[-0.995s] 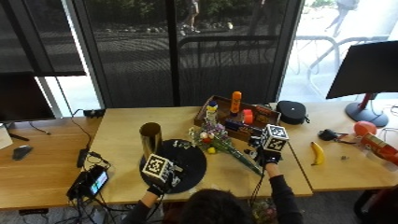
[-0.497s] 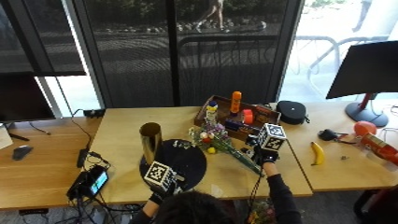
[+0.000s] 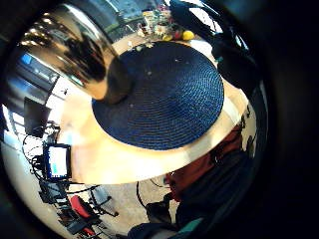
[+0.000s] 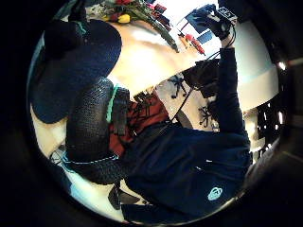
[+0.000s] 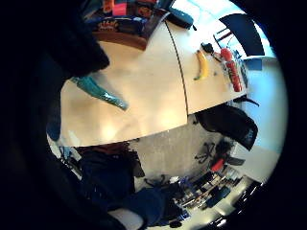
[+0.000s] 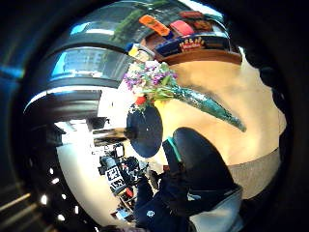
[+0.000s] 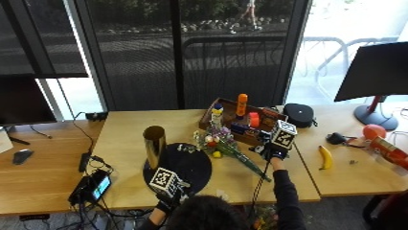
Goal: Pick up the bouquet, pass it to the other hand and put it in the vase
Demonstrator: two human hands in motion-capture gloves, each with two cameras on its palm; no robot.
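Note:
The bouquet (image 7: 220,143) lies on the wooden table, its flower heads by the round black mat (image 7: 185,167) and its green-wrapped stem pointing to the front right. A brass vase (image 7: 154,144) stands upright on the mat's far left edge. My right hand (image 7: 272,151) hovers just right of the stem with relaxed fingers, holding nothing. The right thumb side palm view shows the bouquet (image 6: 161,83) lying free beyond my thumb (image 6: 198,164). My left hand (image 7: 169,189) is open over the mat's near edge. The vase (image 3: 84,55) and mat (image 3: 164,94) fill its little finger side palm view.
A wooden tray (image 7: 242,122) with bottles and boxes stands behind the bouquet. A black pouch (image 7: 298,115), a banana (image 7: 325,157) and red items (image 7: 382,141) lie to the right. A small screen device (image 7: 92,187) sits at the front left.
My right hand has risen slightly and drifted a little to the far right. The left hand has barely shifted. Bouquet and vase have not moved.

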